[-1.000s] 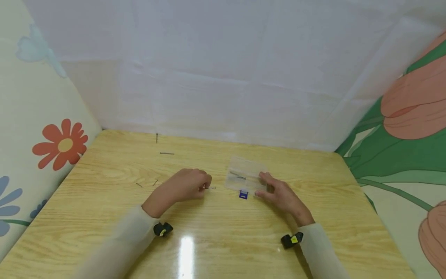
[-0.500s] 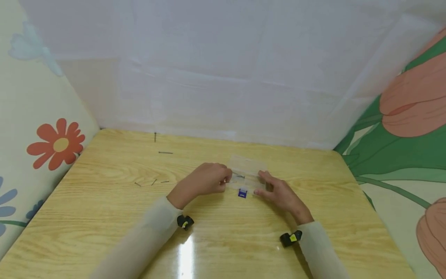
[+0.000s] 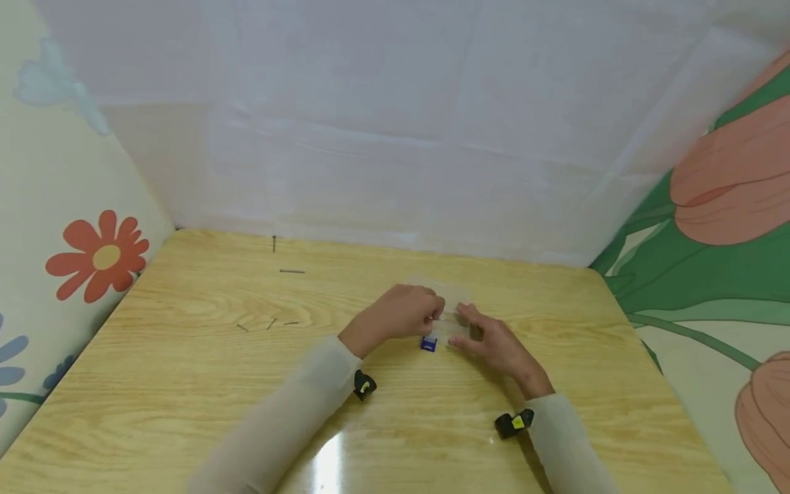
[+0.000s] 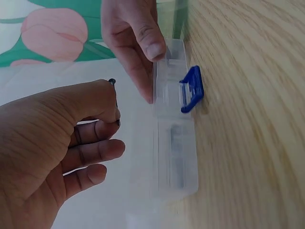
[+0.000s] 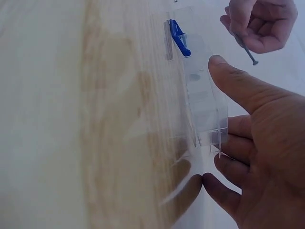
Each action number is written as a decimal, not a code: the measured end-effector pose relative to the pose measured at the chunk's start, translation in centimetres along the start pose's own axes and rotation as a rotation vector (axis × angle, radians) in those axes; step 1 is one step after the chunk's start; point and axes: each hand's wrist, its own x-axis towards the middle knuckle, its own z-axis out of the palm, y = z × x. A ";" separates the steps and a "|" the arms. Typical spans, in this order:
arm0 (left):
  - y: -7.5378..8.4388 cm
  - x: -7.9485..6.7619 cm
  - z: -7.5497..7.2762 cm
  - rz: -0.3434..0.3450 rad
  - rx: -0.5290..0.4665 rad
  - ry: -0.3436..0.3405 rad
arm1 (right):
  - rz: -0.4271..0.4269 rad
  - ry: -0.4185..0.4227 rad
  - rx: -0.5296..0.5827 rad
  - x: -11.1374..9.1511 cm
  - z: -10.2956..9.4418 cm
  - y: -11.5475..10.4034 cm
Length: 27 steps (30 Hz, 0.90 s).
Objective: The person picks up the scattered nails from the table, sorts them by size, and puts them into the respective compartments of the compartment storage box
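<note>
My left hand [image 3: 404, 312] pinches a dark nail [image 5: 249, 53] between thumb and forefinger, its flat head sticking out. The hand is over the left part of a clear plastic box [image 4: 183, 162], covering much of it in the head view. At the right end of this box, my right hand [image 3: 501, 346] holds it, thumb along the near rim and fingers on the far side. A blue latch [image 4: 193, 90] hangs out from the box's front. Through the front wall a blurred grey shape shows in the left compartment.
Three small nails lie left on the wooden table [image 3: 185, 384], one of them a slanted nail [image 3: 271, 323]. Farther back are a longer nail [image 3: 292, 271] lying sideways and another nail [image 3: 274, 244] near the white back sheet [image 3: 370, 137].
My left hand has moved right with the nail, from the table left of the box to over the box. The right hand stays at the box's right end.
</note>
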 end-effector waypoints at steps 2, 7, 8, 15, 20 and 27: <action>0.3 0.4 0.2 -0.008 -0.006 -0.013 | -0.007 -0.002 -0.001 0.0 0.0 0.1; 0.8 1.2 0.6 -0.027 -0.021 -0.025 | -0.019 0.006 0.003 0.1 0.1 0.3; 0.9 1.3 0.7 -0.029 -0.022 -0.026 | -0.019 0.008 0.005 0.1 0.0 0.4; 1.2 1.9 1.1 -0.042 -0.044 -0.033 | -0.047 0.000 0.026 0.0 -0.1 0.4; 1.2 1.7 1.2 -0.059 -0.022 -0.030 | -0.046 -0.013 0.029 0.0 -0.1 0.4; 0.4 1.2 1.1 -0.069 0.029 0.007 | -0.011 -0.012 0.020 -0.1 -0.2 0.3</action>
